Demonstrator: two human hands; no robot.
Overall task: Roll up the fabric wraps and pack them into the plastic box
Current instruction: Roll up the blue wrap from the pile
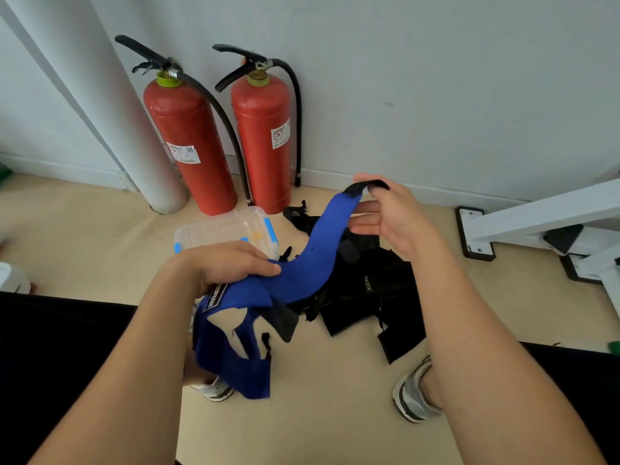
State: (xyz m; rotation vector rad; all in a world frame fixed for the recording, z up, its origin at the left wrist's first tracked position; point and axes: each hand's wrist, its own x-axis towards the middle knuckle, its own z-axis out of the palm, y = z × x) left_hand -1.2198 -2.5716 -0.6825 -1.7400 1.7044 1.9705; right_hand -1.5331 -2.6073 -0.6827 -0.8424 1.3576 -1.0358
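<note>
Gripping blue wrap (315,260) mid-length with my left hand (231,263); right hand (392,213) pinches its black tip. Black wrap (369,297) below right hand reads "XUETING"; label (216,293) by left hand unreadable.

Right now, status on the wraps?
Left hand grips blue wrap, right hand pinches its black end. Unrolled. Plastic box behind, black wraps on floor.

black wrap (389,293) print: "XUETING", yellowish letters running sideways on the fabric
blue wrap (312,263) patch: black-and-white woven label, partly covered, letters unreadable
left extinguisher (181,129) sticker: white with red print, too small to read
right extinguisher (258,122) sticker: white with red print, too small to read
</note>
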